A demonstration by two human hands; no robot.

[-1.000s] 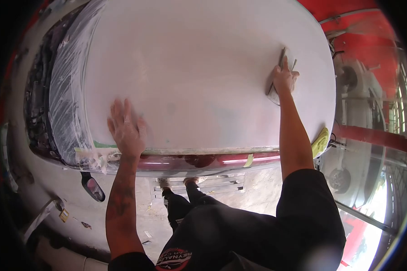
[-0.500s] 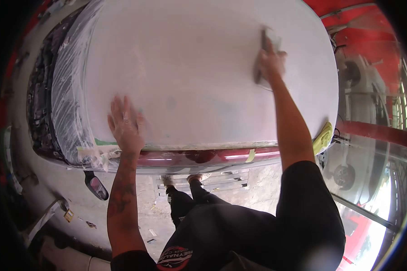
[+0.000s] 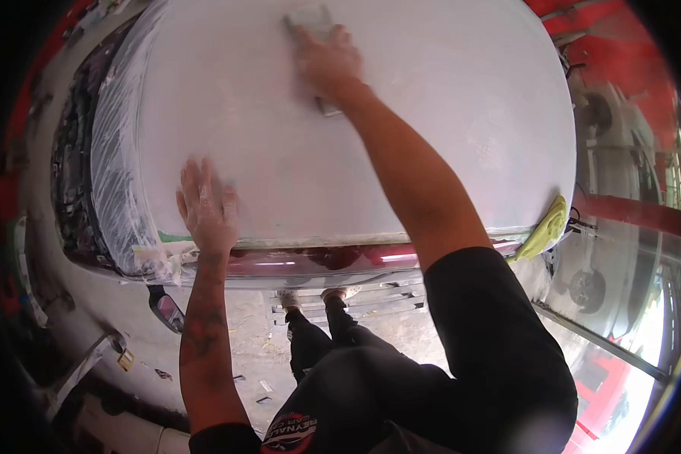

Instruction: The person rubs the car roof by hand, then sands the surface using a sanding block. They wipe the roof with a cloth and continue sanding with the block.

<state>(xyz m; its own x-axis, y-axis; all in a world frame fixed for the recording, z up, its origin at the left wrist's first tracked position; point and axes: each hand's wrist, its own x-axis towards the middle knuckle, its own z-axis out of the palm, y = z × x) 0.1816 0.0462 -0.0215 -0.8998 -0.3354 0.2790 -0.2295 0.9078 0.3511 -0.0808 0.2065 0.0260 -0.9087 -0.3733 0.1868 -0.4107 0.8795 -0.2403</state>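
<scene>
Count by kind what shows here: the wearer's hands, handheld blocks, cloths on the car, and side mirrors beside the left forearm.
Hands: 2 (left hand, right hand)
Handheld block: 1
Yellow-green cloth: 1
Side mirror: 1
Total: 5

Car roof (image 3: 280,181), yellowish cloth (image 3: 543,230) on edge

I have open car roof (image 3: 477,113) right of my right forearm (image 3: 412,170); the forearm bars the middle, the yellow-green cloth (image 3: 542,229) the near right corner.
</scene>
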